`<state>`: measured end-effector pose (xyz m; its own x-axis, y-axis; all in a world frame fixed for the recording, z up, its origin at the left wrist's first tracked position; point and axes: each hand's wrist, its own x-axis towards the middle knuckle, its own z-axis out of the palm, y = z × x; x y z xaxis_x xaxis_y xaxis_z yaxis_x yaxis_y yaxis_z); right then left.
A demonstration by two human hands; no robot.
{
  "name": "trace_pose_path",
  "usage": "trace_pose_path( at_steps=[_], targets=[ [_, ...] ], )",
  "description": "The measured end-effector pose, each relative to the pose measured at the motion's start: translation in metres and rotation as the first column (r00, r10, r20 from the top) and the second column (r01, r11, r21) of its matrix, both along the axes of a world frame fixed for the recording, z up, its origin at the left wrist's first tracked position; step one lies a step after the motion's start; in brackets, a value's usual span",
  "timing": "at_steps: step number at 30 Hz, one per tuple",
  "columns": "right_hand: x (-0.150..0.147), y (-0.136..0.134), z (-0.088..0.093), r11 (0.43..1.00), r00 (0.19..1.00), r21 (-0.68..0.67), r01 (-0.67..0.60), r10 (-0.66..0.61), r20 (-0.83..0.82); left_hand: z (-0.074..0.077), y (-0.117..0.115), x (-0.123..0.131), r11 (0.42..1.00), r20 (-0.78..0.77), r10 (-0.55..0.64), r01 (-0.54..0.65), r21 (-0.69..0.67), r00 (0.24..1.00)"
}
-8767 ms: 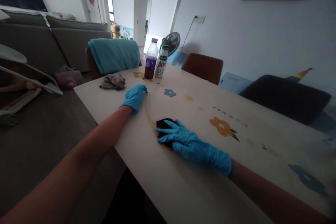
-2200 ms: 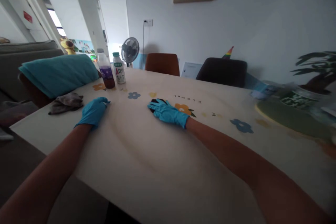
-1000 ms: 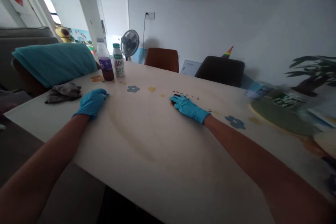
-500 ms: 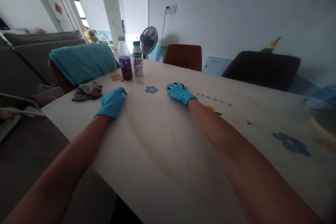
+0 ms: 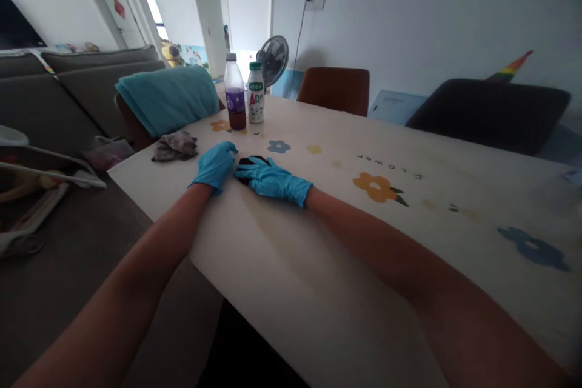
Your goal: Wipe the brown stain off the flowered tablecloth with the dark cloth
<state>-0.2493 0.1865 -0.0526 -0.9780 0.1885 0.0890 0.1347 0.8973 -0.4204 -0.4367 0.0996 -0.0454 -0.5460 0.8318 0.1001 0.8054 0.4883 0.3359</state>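
Right hand [image 5: 273, 179] flat on dark cloth [image 5: 248, 162]

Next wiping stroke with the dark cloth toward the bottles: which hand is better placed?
Right, probably. The right hand lies flat on the dark cloth, covering most of it. The left hand rests beside it on the table with no cloth under it.

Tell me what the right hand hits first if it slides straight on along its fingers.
Probably the left hand, lying on the table just past the right hand and its dark cloth.
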Motion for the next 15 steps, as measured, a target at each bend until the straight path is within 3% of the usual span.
trace_pose_path(
  at_steps=[6,15],
  targets=[
    [0.062,-0.036,0.003,0.987,0.986,0.009,-0.157,0.156,0.065,0.000,-0.004,-0.002,1.000,0.021,-0.001,0.000,0.025,1.000],
    [0.178,-0.063,0.001,0.942,0.975,-0.253,-0.223,0.219,-0.043,-0.002,-0.006,-0.005,0.999,0.014,-0.006,0.006,0.043,1.000]
  ],
)
